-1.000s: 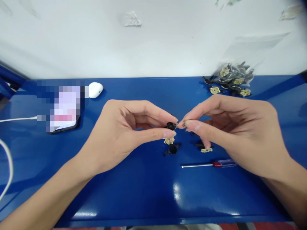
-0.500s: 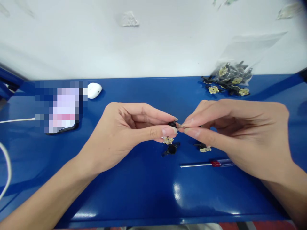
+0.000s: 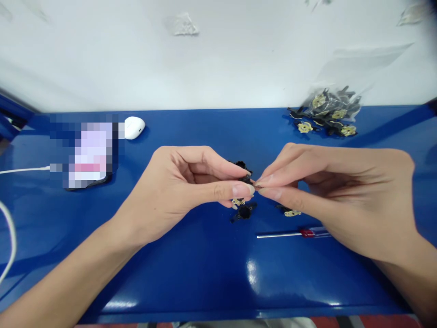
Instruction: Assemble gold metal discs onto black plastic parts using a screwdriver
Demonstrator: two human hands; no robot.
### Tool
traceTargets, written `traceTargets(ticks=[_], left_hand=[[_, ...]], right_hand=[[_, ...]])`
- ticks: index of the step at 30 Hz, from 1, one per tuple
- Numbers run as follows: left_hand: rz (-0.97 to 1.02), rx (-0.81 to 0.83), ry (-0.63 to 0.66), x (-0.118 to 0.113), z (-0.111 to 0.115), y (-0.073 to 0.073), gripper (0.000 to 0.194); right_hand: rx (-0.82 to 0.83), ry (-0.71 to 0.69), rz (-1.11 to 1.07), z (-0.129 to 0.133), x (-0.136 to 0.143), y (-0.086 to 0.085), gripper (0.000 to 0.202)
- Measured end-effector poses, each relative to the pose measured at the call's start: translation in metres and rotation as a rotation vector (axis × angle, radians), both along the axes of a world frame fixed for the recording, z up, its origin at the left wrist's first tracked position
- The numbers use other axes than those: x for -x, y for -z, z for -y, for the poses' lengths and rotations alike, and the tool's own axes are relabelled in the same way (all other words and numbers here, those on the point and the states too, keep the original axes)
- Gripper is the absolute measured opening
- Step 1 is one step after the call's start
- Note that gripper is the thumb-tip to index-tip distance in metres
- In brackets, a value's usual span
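Between the thumb and fingers of my left hand (image 3: 184,187) is a small black plastic part (image 3: 246,179), mostly covered by the fingertips. My right hand (image 3: 334,187) pinches a tiny thin piece (image 3: 258,186) against that part's right end; its kind is too small to make out. The fingertips of both hands nearly meet. Just below them on the blue table lie a black ring-shaped part (image 3: 245,211), a gold-coloured plate (image 3: 238,201) partly behind my left fingers, and a black-and-gold part (image 3: 291,212) under my right thumb.
A screwdriver (image 3: 293,234) with a red and clear handle lies in front of my right hand. Black-and-gold parts lie in and around a clear plastic bag (image 3: 341,105) at the back right. A phone (image 3: 90,155), partly blurred out, and a white earbud case (image 3: 134,128) are at the left.
My right fingertips have shifted slightly left and down, closer to the left fingertips. Another black part behind my left fingers shows more now.
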State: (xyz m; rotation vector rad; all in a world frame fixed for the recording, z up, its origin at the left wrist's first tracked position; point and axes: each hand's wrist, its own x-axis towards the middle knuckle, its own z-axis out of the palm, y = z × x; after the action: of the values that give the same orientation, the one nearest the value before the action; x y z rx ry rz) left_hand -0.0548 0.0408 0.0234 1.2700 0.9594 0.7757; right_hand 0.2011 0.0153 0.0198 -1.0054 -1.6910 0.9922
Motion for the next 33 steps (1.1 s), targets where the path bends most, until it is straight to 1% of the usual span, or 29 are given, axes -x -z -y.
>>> traceTargets(ticks=[2,8,12,17,22,25,28,30,33], left_hand=[[0.012,0.015,-0.006,-0.0011,-0.0001,-0.0001,0.016],[0.08,0.097,0.006,-0.0016,0.0012,0.0017,0.014],[0.099,0.119,0.01,-0.0028,0.001,0.0044,0.018],[0.134,0.177,0.026,-0.006,0.0007,0.0044,0.016],[0.146,0.214,0.06,-0.0079,0.0009,0.0025,0.015],[0.144,0.213,0.08,-0.0079,0.0007,0.0019,0.015],[0.138,0.227,0.107,-0.0074,0.0011,0.001,0.019],[0.146,0.247,0.125,-0.0072,0.0019,0.0006,0.022],[0.177,0.278,0.129,-0.0077,0.0031,0.0012,0.022]], right_hand=[[-0.005,0.002,0.013,0.0004,0.0004,0.0003,0.02],[-0.154,-0.046,-0.011,-0.0037,0.0019,0.0063,0.013],[-0.178,-0.047,0.007,-0.0042,0.0018,0.0078,0.011],[-0.174,-0.036,0.012,-0.0026,0.0012,0.0066,0.013],[-0.066,-0.057,-0.006,-0.0038,-0.0002,0.0039,0.011],[0.044,-0.07,-0.04,-0.0062,-0.0015,0.0025,0.017],[0.162,-0.097,-0.079,-0.0082,-0.0023,0.0014,0.021],[0.199,-0.101,-0.083,-0.0083,-0.0026,0.0007,0.021],[0.209,-0.098,-0.073,-0.0066,-0.0029,-0.0004,0.02]])
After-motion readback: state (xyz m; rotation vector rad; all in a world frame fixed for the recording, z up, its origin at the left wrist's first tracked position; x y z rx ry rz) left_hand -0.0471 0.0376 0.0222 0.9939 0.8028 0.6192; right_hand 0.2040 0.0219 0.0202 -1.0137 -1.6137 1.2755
